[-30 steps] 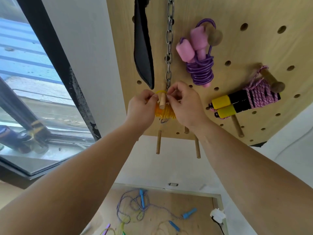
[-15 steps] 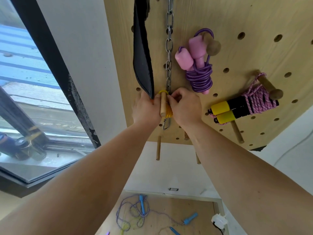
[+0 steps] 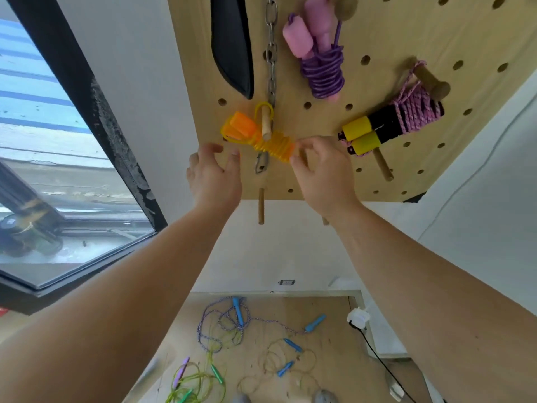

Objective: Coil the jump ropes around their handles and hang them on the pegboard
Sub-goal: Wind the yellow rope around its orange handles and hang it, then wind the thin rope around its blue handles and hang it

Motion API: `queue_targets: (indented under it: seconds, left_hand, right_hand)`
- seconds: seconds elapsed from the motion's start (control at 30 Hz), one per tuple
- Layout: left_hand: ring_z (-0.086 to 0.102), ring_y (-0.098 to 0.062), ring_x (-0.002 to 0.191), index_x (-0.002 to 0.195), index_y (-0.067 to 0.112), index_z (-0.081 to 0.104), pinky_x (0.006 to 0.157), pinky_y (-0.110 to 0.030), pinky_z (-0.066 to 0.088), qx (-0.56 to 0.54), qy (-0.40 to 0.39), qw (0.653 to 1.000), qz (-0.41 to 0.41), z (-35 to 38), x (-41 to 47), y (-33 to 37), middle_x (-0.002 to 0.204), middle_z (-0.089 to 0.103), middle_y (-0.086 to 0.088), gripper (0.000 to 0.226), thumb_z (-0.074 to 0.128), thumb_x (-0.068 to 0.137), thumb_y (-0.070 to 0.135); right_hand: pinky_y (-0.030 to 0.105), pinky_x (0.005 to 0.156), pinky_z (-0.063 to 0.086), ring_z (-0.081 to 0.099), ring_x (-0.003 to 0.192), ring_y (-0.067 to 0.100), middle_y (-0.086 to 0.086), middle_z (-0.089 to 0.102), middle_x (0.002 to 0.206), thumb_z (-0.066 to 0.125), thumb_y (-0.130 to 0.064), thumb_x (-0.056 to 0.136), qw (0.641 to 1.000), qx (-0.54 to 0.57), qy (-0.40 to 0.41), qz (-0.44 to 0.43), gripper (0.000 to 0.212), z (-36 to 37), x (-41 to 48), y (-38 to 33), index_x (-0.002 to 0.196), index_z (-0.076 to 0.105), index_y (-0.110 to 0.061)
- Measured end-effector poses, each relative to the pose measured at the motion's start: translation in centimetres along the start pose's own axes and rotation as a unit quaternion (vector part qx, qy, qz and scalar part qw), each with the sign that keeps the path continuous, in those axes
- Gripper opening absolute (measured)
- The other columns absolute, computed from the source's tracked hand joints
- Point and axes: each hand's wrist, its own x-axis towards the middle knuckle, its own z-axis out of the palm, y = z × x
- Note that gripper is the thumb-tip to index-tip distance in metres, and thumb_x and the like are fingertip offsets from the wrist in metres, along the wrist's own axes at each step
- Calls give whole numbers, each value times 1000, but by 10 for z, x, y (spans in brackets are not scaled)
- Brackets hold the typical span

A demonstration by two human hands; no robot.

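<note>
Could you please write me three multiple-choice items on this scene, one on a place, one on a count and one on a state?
1. Where does the orange-handled rope hang?
A. On a wooden peg beside the metal chain.
B. On the window sill.
C. On the board below.

2. How many coiled ropes hang on the pegboard?
A. Two.
B. Three.
C. Five.

3. How is the left hand?
A. Gripping the chain.
B. Pinching the orange handles.
C. Open, holding nothing.

Answers:
1 A: its yellow loop sits over the peg.
2 B: the orange-handled one, the purple rope and the pink braided rope.
3 C: its fingers are relaxed below the rope and hold nothing.
</note>
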Motion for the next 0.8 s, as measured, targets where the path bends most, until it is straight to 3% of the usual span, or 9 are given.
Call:
queue_targets:
  seconds: [0.13, 0.27, 0.43, 0.53, 0.63, 0.73, 0.8]
  left_hand:
    - [44, -25, 125, 124, 26, 50, 107, -47, 38, 4, -22, 1000, -21, -3, -51, -24, 130, 49, -1, 35, 50, 98, 50]
    - [49, -23, 118, 117, 33, 47, 104, -51, 43, 23, -63, 996, -51, 7, -120, -37, 125, 47, 4, 27, 54, 97, 48]
    - [56, -20, 102, 118, 29, 50, 97, -47, 49, 65, -96, 989, -93, 31, -218, -53, 127, 52, 0, 31, 62, 95, 46]
    - [58, -17, 95, 121, 23, 55, 86, -37, 48, 76, -109, 983, -130, 45, -282, -64, 127, 52, 0, 35, 65, 94, 43]
    - [59, -21, 100, 116, 26, 56, 83, -37, 49, 89, -120, 975, -163, 50, -335, -76, 125, 53, 1, 30, 67, 92, 41]
    - [59, -23, 102, 111, 26, 58, 87, -38, 49, 109, -129, 967, -190, 46, -366, -99, 121, 56, 0, 30, 69, 89, 42]
    - [60, -22, 102, 106, 33, 58, 88, -45, 54, 118, -133, 959, -219, 41, -379, -119, 120, 57, 4, 36, 68, 80, 54]
  right_hand:
    - [28, 95, 43, 52, 112, 15, -7, 60, 113, 65, -35, 92, 999, 27, -22, 32, 20, -35, -48, 19, 107, 65, -23]
    - [26, 89, 44, 53, 105, 12, -14, 54, 106, 67, -30, 92, 995, 60, -59, 58, 8, -78, -100, 49, 99, 61, -30]
    - [23, 85, 47, 56, 101, 7, -14, 57, 114, 66, -31, 93, 983, 92, -128, 95, 11, -123, -167, 101, 104, 65, -28]
    - [19, 81, 46, 56, 98, 5, -13, 57, 115, 66, -33, 93, 971, 90, -191, 112, 13, -138, -212, 133, 105, 66, -28]
    - [15, 76, 42, 57, 93, 6, -11, 57, 112, 66, -33, 93, 952, 76, -261, 139, 12, -143, -253, 154, 104, 66, -27]
    - [23, 78, 46, 58, 90, 9, -9, 56, 108, 67, -38, 91, 922, 45, -353, 153, 13, -134, -291, 173, 100, 66, -28]
    - [31, 82, 51, 58, 88, 8, -12, 54, 106, 67, -51, 84, 891, 13, -422, 168, 15, -120, -317, 182, 93, 62, -39]
